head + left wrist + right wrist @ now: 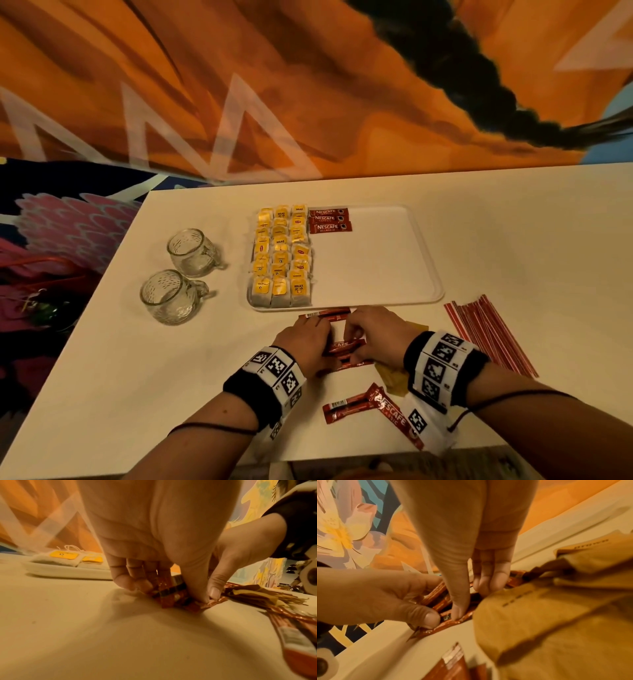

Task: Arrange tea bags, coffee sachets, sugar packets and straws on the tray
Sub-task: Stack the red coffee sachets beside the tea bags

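A white tray [376,267] holds three columns of yellow-tagged tea bags [281,253] on its left side and three red coffee sachets [330,221] at its far edge. Just in front of the tray's near rim, both hands meet over a small bunch of red coffee sachets [342,346] on the table. My left hand [327,337] grips the bunch's left end [171,596] with curled fingers and thumb. My right hand [356,335] pinches the right end [443,601] between thumb and fingers. Yellow-brown sugar packets [394,377] lie under my right wrist. Red-striped straws [486,332] lie to the right.
Two glass mugs [191,251] [164,296] stand left of the tray. More loose coffee sachets [373,406] lie between my wrists near the table's front edge. The tray's right two thirds are bare. An orange patterned wall runs behind the table.
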